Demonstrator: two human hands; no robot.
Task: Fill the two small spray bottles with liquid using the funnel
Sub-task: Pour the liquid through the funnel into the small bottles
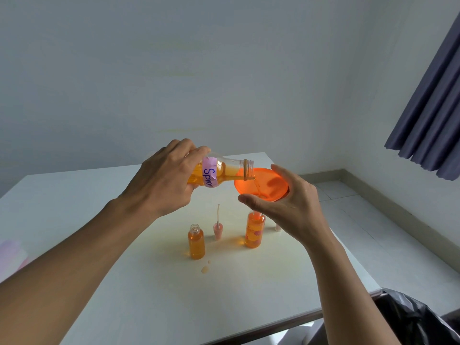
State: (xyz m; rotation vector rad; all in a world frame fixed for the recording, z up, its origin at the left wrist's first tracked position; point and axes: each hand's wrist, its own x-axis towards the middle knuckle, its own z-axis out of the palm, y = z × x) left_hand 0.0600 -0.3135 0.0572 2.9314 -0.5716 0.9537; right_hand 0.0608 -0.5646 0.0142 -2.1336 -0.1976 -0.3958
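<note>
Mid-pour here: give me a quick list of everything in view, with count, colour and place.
small bottles: two, orange-filled, on the table
big bottle: one, clear, purple label, tilted into the funnel
funnel: one, orange, over the right-hand small one
spray cap: one, pink, standing between them
spill: orange drops, table front
table: one, white
curtain: dark blue, far right
bag: black, bottom right
left hand: grips the big bottle
right hand: holds the funnel

Left hand (161, 180) grips the bottle (231, 168); right hand (286, 207) seemingly cups the funnel (267, 181).
</note>
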